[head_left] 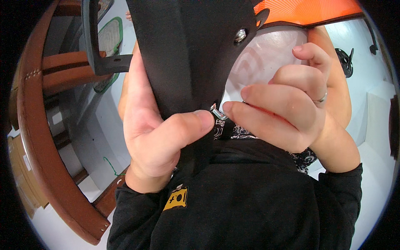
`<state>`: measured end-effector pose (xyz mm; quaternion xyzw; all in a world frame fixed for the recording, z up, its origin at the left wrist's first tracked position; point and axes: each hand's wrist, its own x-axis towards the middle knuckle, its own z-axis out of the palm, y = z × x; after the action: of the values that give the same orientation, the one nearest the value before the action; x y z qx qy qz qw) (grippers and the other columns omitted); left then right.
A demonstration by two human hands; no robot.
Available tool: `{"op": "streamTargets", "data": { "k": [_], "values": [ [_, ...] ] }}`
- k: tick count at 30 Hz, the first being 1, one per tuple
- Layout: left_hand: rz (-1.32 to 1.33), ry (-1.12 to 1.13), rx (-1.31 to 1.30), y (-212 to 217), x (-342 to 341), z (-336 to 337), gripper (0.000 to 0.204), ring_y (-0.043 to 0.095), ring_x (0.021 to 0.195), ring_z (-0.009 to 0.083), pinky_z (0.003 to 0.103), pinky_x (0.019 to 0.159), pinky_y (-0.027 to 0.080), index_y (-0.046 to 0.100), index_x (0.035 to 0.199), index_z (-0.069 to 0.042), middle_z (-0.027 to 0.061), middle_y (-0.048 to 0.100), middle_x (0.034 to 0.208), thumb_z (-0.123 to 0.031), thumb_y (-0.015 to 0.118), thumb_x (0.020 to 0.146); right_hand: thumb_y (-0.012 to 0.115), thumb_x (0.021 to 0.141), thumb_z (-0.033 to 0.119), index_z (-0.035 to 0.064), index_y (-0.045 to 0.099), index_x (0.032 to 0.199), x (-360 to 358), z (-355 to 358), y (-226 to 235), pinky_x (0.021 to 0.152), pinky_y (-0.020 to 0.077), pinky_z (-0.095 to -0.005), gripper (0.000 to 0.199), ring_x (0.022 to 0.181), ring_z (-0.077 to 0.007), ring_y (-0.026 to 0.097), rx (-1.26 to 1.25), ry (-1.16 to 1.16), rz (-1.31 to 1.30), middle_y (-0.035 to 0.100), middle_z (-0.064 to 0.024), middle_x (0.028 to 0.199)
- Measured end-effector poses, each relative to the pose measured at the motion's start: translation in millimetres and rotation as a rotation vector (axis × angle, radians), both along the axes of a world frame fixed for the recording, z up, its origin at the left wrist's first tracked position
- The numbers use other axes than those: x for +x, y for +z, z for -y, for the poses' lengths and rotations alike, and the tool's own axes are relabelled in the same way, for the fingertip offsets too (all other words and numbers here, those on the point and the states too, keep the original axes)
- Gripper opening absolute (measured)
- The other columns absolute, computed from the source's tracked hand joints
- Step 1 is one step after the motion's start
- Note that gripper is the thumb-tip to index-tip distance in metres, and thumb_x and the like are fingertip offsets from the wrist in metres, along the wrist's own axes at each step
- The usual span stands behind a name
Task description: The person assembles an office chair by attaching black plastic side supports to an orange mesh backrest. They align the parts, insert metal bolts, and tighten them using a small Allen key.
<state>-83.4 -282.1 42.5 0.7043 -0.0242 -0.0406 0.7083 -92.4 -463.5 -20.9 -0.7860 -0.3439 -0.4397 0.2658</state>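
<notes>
A long, creased black plastic panel [183, 50] hangs upright in front of me, with a shiny domed metal fastener [240, 36] near its right edge. My left hand [156, 129] wraps around it from the left, the thumb pressed flat on its face and the other fingers hidden behind. Beside the thumb tip, a small bent metal piece [217, 112] sticks out of the panel's right edge. My right hand [283, 100] is curled in from the right, a fingertip touching that metal piece in a pinch. Part of the grip is hidden.
Behind the panel lie a whitish mesh sheet [266, 54] and an orange ribbed piece [304, 10] with a dark edge. A black loop-shaped frame [100, 62] joins the panel's left side. A brown beam [46, 166] curves along the left, near cardboard [26, 175].
</notes>
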Motion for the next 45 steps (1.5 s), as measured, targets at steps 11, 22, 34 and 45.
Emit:
{"op": "streamTargets", "data": {
  "k": [11, 22, 34, 45],
  "values": [
    [0.003, -0.023, -0.074, -5.6, -3.0, -3.5, 0.081, 0.067, 0.097, 0.0352, 0.041, 0.089, 0.055, 0.039, 0.138, 0.007, 0.0254, 0.061, 0.119, -0.008, 0.061, 0.061, 0.079, 0.069, 0.029, 0.024, 0.07, 0.089, 12.4, -8.6, -24.9, 0.094, 0.0381, -0.0505, 0.022, 0.085, -0.0174, 0.053, 0.109, 0.06, 0.135, 0.057, 0.0071, 0.097],
    [-0.17, -0.036, -0.194, -1.6, -6.0, -8.4, 0.096, 0.058, 0.118, 0.0302, 0.038, 0.104, 0.043, 0.03, 0.146, 0.003, 0.0169, 0.056, 0.13, 0.006, 0.065, 0.057, 0.078, 0.074, 0.037, 0.0213, 0.064, 0.077, 6.1, -14.9, -30.9, 0.095, 0.0348, -0.0538, 0.021, 0.075, -0.0149, 0.054, 0.177, 0.02, 0.045, 0.054, 0.0075, 0.078],
    [-0.14, -0.05, -0.213, -4.8, -10.8, -11.1, 0.097, 0.058, 0.117, 0.03, 0.038, 0.104, 0.043, 0.029, 0.147, 0.002, 0.0162, 0.056, 0.129, 0.007, 0.064, 0.056, 0.078, 0.067, 0.016, 0.0142, 0.058, 0.077, -31.9, -49.7, -22.2, 0.095, 0.0326, -0.0483, 0.022, 0.065, -0.0182, 0.056, 0.453, 0.08, -0.502, 0.057, 0.0034, 0.072],
    [-0.125, -0.027, -0.23, -2.1, -7.5, -7.7, 0.098, 0.057, 0.118, 0.0301, 0.038, 0.105, 0.042, 0.03, 0.146, 0.003, 0.0172, 0.056, 0.129, 0.005, 0.066, 0.056, 0.078, 0.073, 0.022, 0.0158, 0.061, 0.087, -37.3, -35.3, -24.9, 0.086, 0.0383, -0.043, 0.023, 0.081, -0.018, 0.061, 0.372, 0.207, -0.502, 0.061, 0.003, 0.088]
  ]
}}
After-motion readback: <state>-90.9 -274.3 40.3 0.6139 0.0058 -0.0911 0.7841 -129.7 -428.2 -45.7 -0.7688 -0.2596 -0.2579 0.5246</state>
